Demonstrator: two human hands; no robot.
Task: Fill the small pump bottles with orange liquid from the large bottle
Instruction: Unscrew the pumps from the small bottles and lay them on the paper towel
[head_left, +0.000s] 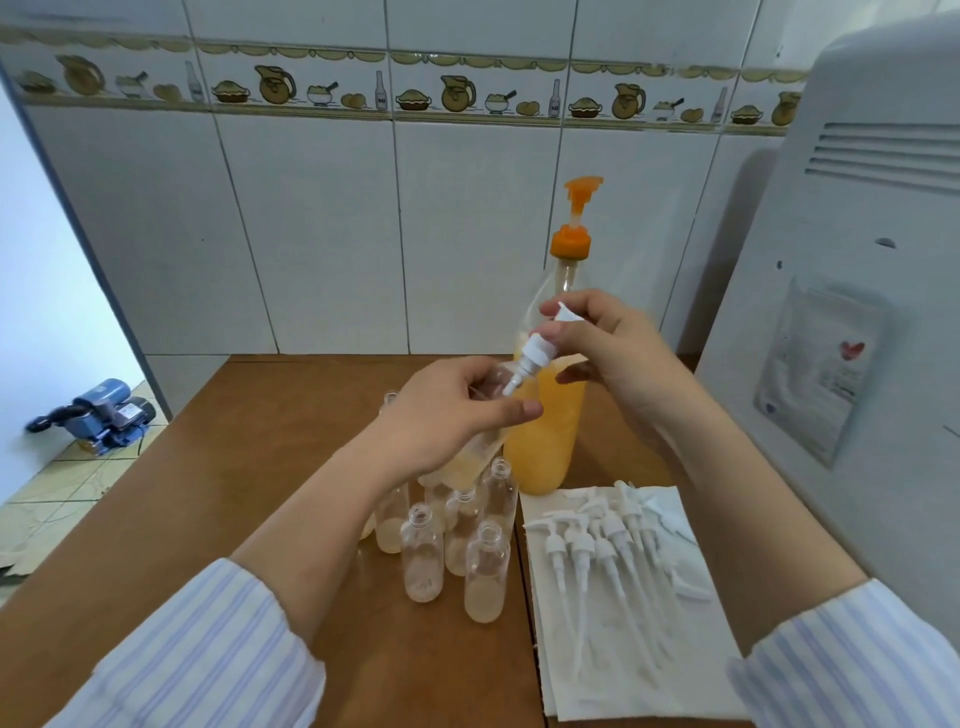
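At frame centre my left hand (441, 415) grips a tilted small pump bottle (483, 441); my right hand (597, 348) pinches its white pump head (535, 353) at the neck. I judge the clear, thin plastic light, smooth and slippery; grip mid-body. Behind stands the large bottle (550, 426), orange-capped, roughly half full. Open bottles (483, 577) cluster on the brown tabletop (234, 467); spare pumps (597, 551) lie lower right.

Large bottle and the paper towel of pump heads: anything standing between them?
No; in the head view the towel runs right up to the large bottle base.
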